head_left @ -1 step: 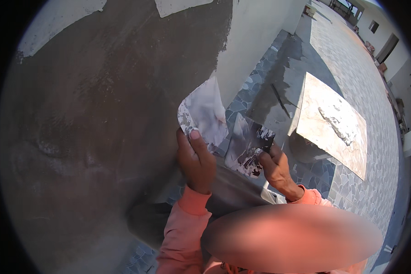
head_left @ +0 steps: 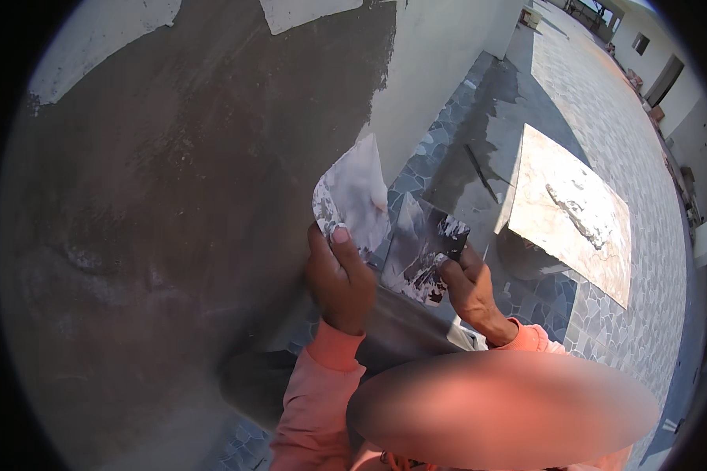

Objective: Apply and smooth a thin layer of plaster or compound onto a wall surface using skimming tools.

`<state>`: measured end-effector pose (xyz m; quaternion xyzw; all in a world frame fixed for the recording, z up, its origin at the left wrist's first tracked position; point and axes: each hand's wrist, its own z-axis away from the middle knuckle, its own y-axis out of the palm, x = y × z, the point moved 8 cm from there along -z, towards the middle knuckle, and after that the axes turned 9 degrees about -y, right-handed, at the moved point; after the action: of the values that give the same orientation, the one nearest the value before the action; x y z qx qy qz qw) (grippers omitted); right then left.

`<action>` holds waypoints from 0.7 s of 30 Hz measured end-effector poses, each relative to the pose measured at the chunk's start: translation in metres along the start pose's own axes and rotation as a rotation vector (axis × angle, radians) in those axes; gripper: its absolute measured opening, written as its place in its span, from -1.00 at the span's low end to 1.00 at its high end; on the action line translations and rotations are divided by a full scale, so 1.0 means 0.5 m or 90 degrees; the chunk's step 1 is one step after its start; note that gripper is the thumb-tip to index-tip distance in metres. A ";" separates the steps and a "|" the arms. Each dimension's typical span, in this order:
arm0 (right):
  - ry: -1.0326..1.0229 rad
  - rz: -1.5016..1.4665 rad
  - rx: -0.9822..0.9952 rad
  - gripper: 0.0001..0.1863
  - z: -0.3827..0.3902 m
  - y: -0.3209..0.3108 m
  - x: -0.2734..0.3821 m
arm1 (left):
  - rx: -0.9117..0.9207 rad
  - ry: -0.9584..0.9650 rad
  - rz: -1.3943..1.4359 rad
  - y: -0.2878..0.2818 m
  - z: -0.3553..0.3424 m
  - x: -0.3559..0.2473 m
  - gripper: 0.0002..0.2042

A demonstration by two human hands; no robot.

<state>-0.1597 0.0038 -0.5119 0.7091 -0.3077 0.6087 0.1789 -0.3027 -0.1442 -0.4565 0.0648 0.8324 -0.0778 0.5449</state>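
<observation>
My left hand (head_left: 342, 275) is closed around the lower edge of a flat, pale putty spreader (head_left: 353, 192), thumb on its face. White putty coats most of that spreader, with patchy smears near the thumb. Closed on the right corner of a darker flat putty scraper (head_left: 416, 255) is my right hand (head_left: 470, 290). Streaks of white putty cover its face. Both blades are held up side by side, close together, in front of the grey wall (head_left: 188, 180). The fingers behind each blade are hidden.
White putty borders the wall's bare grey area at the top and right. To the right, a pale square board (head_left: 558, 173) bearing a mound of wet putty (head_left: 581, 216) rests on a bucket-like support (head_left: 530, 255). A thin dark stick (head_left: 481, 173) lies on the floor before it.
My left hand and its spreader have shifted slightly right. My right hand and the scraper have moved slightly left, so the two blades are a little nearer each other.
</observation>
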 end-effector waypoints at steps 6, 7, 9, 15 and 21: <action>-0.051 -0.092 -0.048 -0.67 -0.020 0.021 0.008 | 0.091 0.313 -0.133 0.048 0.035 -0.050 -0.73; -0.053 -0.092 -0.050 -0.67 -0.024 0.023 0.013 | 0.145 0.298 -0.174 0.058 0.038 -0.044 -0.71; -0.093 -0.135 -0.102 -0.68 -0.031 0.020 0.034 | 0.148 0.323 -0.188 0.061 0.042 -0.046 -0.70; -0.014 -0.216 -0.151 -0.72 -0.073 0.001 0.042 | 0.214 0.348 -0.261 0.067 0.040 -0.047 -0.64; 0.026 -0.428 -0.204 -0.88 -0.161 -0.047 0.051 | 0.226 0.278 -0.290 0.048 0.046 -0.011 -0.69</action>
<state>-0.2032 0.0662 -0.4687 0.7215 -0.1455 0.4741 0.4832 -0.2750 -0.1254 -0.4618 -0.0136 0.8957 -0.3251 0.3032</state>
